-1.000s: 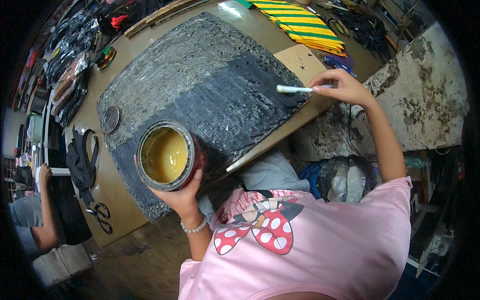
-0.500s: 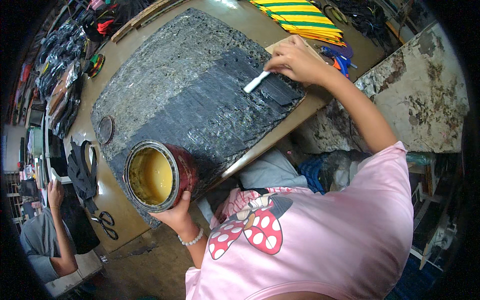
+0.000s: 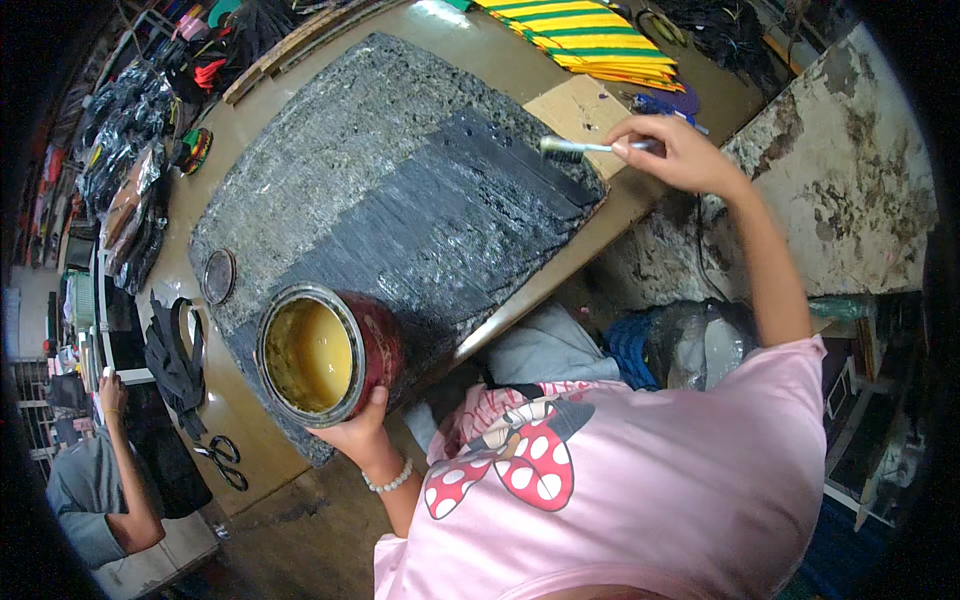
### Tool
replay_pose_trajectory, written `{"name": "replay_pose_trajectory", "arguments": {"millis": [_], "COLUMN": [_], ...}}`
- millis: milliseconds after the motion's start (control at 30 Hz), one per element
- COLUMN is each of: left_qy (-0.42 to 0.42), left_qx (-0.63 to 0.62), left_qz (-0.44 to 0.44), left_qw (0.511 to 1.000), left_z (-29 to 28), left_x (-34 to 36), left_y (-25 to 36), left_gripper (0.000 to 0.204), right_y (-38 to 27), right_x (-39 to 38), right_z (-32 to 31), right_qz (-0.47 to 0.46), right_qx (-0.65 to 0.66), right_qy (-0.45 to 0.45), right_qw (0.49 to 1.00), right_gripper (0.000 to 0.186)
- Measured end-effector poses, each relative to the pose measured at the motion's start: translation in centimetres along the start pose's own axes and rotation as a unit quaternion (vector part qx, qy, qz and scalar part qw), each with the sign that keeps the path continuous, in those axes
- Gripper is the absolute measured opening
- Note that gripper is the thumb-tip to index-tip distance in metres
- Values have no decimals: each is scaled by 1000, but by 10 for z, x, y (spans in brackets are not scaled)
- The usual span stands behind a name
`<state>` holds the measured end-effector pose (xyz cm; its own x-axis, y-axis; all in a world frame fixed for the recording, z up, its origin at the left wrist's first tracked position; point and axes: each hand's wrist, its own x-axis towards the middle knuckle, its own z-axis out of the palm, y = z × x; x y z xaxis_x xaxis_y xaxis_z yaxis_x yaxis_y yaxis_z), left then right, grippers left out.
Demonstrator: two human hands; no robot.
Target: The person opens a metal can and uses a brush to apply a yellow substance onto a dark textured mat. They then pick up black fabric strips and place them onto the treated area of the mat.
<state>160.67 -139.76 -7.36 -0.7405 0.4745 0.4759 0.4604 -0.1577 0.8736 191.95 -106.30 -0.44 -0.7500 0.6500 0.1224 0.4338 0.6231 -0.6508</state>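
Note:
My left hand [image 3: 360, 430] is closed round the lower side of a dented red metal can [image 3: 370, 350], tilted with its mouth toward me and yellow liquid inside. My right hand [image 3: 670, 150] grips the handle of a small white-handled brush [image 3: 560, 150], its head over the right end of black strips [image 3: 430, 200] laid side by side on a rough, speckled grey board [image 3: 310, 140]. A brown cardboard piece [image 3: 560, 100] lies just beyond the brush. A round lid [image 3: 219, 278] sits on the board's left part, and black scissors [image 3: 225, 465] lie on the table near its corner.
The table [image 3: 190, 250] holds striped yellow-green pieces [image 3: 570, 40], black straps [image 3: 175, 360] and plastic-wrapped bundles [image 3: 120, 180]. A stained pale board [image 3: 820, 170] stands at the right. At the left, another person's arm [image 3: 125, 470] in a grey sleeve reaches up.
My right hand swung left and down with the brush across the black strips, then moved back right to near the cardboard. My left hand and the can have shifted slightly left.

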Motion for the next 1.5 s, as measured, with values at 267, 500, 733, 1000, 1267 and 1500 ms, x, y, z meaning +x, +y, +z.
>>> {"name": "replay_pose_trajectory", "arguments": {"millis": [267,500,733,1000,1267,1500], "left_qy": [27,22,12,7,32,6], "left_qx": [-24,-27,-64,-63,-117,-62], "left_qz": [-28,-92,-88,-64,-103,-84], "left_qw": [999,995,994,996,987,995], "left_z": [-1,8,7,6,7,4], "left_x": [-5,-4,-7,-9,-14,-17], "left_y": [-3,8,5,0,6,1], "left_gripper": [84,113,95,87,87,88], "right_y": [-10,-6,-4,-19,-19,-36], "right_x": [-33,-28,-28,-34,-46,-50], "right_z": [105,126,119,74,89,140], "right_qz": [284,251,267,53,218,158], "right_qx": [168,132,122,-102,208,81], "right_qy": [62,177,159,217,85,241], "right_qw": [942,943,943,969,950,954], "right_gripper": [41,35,40,33,20,20]}}
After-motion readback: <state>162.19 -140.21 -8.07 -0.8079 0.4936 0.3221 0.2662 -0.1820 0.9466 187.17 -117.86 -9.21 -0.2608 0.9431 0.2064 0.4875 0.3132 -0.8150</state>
